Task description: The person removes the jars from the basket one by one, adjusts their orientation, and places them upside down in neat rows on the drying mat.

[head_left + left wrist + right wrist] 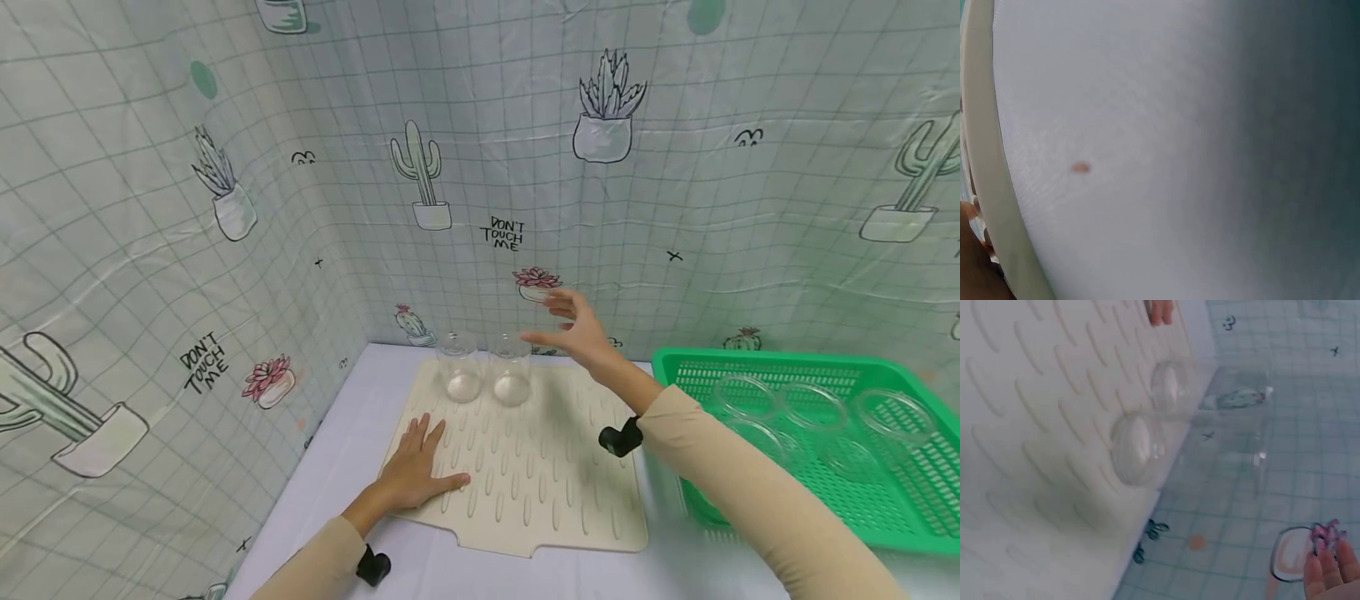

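Two clear cups stand side by side at the back left of a cream ridged mat [555, 450]. These are the left cup [459, 379] and the right cup [512, 383]. Above and just right of the right cup is my right hand [583, 335], its fingers apart and bent slightly, holding nothing. Its thumb is close by that cup's rim. My left hand [408, 473] rests on the mat's left edge with fingers spread. In the right wrist view, both cups [1138, 450] show in front of the fingertips [1330, 572].
A green plastic basket [757, 357] stands on the right, under and beyond my right forearm, with several clear cups [813, 408] in it. White cloth [337, 433] covers the table. A patterned curtain [465, 275] hangs close behind the mat and along the left side.
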`<state>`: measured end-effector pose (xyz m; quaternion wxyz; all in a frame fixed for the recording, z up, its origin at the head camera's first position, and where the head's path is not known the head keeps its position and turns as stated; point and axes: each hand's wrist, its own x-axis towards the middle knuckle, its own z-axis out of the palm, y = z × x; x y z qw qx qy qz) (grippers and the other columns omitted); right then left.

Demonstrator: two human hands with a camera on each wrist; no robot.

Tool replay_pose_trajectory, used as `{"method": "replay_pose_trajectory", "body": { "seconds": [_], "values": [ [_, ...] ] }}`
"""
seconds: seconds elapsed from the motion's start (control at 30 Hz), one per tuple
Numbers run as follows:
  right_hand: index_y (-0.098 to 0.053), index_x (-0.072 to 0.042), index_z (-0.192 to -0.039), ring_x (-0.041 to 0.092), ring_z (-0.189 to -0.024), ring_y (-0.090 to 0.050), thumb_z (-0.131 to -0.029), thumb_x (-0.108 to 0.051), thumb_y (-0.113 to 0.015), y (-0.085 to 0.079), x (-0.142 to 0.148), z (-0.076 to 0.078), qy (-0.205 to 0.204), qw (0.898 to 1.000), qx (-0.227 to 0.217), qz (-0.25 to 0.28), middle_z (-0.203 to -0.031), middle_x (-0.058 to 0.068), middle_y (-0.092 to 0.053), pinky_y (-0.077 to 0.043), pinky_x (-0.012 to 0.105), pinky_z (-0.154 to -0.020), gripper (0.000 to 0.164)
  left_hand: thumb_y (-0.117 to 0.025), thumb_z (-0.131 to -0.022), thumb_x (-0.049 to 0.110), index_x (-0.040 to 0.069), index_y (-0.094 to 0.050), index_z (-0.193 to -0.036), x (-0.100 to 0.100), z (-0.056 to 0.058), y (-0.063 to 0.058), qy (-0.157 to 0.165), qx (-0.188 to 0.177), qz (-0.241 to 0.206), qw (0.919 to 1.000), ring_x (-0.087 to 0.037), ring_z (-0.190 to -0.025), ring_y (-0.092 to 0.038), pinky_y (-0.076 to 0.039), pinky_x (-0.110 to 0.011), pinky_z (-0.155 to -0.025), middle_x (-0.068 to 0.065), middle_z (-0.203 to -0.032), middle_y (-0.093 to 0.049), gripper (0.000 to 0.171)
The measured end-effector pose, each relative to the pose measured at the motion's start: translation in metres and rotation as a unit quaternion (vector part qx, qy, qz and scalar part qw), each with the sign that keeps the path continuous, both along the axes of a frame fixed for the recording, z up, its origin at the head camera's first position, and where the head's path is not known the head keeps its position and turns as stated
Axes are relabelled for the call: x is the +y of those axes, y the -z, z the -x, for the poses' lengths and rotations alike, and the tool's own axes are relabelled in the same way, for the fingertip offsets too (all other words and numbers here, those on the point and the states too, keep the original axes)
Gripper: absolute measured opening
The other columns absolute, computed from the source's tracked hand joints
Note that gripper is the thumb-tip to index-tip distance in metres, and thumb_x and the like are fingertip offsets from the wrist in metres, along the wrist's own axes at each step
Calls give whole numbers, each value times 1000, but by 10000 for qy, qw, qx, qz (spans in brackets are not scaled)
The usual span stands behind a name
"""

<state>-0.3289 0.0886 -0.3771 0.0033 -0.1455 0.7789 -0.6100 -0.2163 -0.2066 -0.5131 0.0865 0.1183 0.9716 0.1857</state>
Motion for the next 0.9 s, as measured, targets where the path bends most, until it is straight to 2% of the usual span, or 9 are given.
{"method": "replay_pose_trajectory", "body": {
  "seconds": [0.2,0.3,0.47,0.67,0.8,0.9],
  "values": [
    [-38,-15,-135,23,-120,-42,-71,-31,-80,-29,32,-16,-103,9999,73,42,-132,7,-43,-36,43,-99,78,-52,-75,71,9,-18,-147,1,-3,-7,48,25,-114,9999,-36,-138,1,-10,-54,-108,-17,-152,-2,101],
    [-38,-15,-134,22,-120,-42,-75,-28,-77,-40,49,-26,-171,9998,78,56,-131,6,-44,-34,41,-100,73,-55,-76,68,7,-21,-146,3,-4,-11,59,46,-226,9997,-38,-137,-1,-11,-55,-108,-19,-151,-5,99],
    [-37,-16,-135,21,-121,-42,-79,-24,-73,-54,78,-44,-215,9997,18,88,-131,4,-45,-37,35,-99,67,-54,-78,66,7,-20,-146,5,-5,-11,99,24,-168,9998,-38,-137,-2,-11,-55,-108,-19,-151,-5,97],
    [-39,-13,-134,20,-118,-44,-84,-15,-68,-63,110,-67,-216,9994,236,126,-130,7,-45,-41,22,-93,57,-54,-76,68,8,-21,-147,6,-6,-13,43,25,-190,9998,-38,-137,-2,-12,-55,-107,-19,-152,-6,98],
    [-40,-10,-133,19,-115,-48,-86,-8,-64,-61,131,-83,-166,9989,423,135,-127,10,-47,-43,19,-89,52,-52,-75,71,9,-20,-147,5,-5,-11,24,-11,-131,9999,-37,-138,-1,-12,-55,-107,-18,-152,-5,100],
    [-40,-6,-132,18,-114,-48,-87,-1,-60,-58,148,-93,-173,9981,409,416,-126,11,-47,-44,19,-88,50,-51,-74,73,10,-19,-147,4,-4,-9,0,-49,-140,9999,-36,-138,0,-12,-54,-108,-17,-152,-4,101]
  ]
}}
